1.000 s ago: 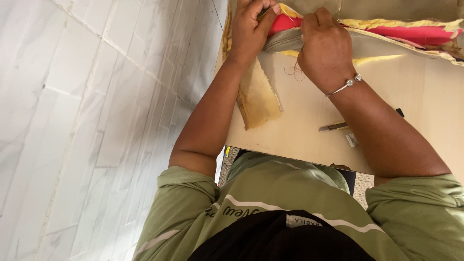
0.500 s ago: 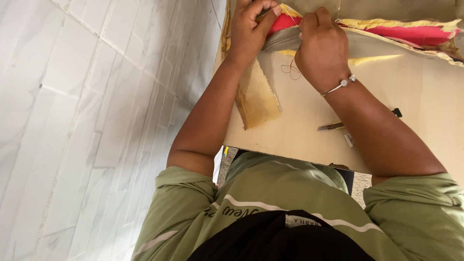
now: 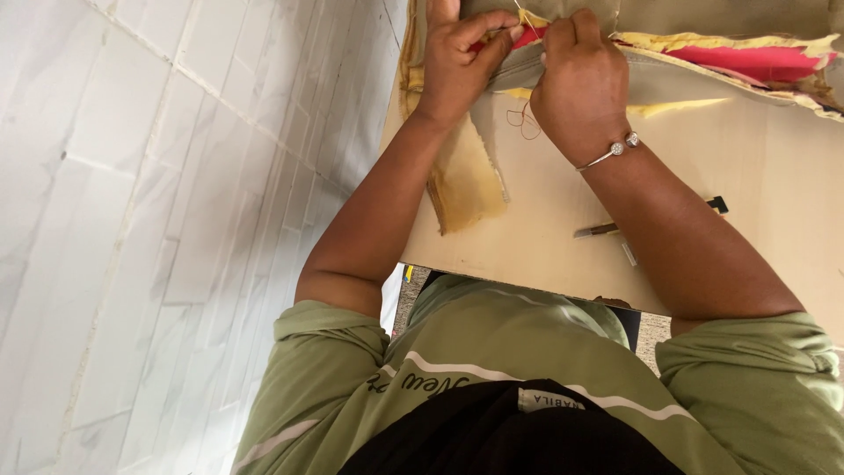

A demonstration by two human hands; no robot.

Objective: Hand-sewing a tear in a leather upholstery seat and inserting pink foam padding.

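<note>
Almost nothing has moved since half a second ago: your two hands stay up at the far edge of the tabletop, and your right hand has only slid a tiny bit along the cloth.

Close to you is your green shirt. Past it comes the pale tabletop (image 3: pixel 747 176). A small dark tool (image 3: pixel 607 230) lies on it near your right arm, and the arm covers part of it, so you cannot tell what kind of tool it is. A silver bracelet (image 3: pixel 615 151) sits on your right wrist. On the left side of the tabletop a worn yellow cloth flap (image 3: pixel 466 180) hangs toward you.

Farther away are your hands. Your left hand (image 3: pixel 457 57) has its fingers (image 3: pixel 492 25) pressed together, pinching the pink cloth (image 3: pixel 747 62) and the grey cloth edge (image 3: pixel 686 79). Your right hand (image 3: pixel 580 75) is curled shut just beside it, with its knuckles up. It seems to hold something thin, maybe a needle, but the hand hides it, so you cannot be sure. A loose thread (image 3: pixel 523 121) curls down under your right hand.

The cloth layers lie long from left to right, across the far edge. The spot you hold is between your two hands, and they nearly touch. The rest of the seam runs off to the right, so your right hand is nearer to it.

The picture cuts off the top of the cloth.
</note>
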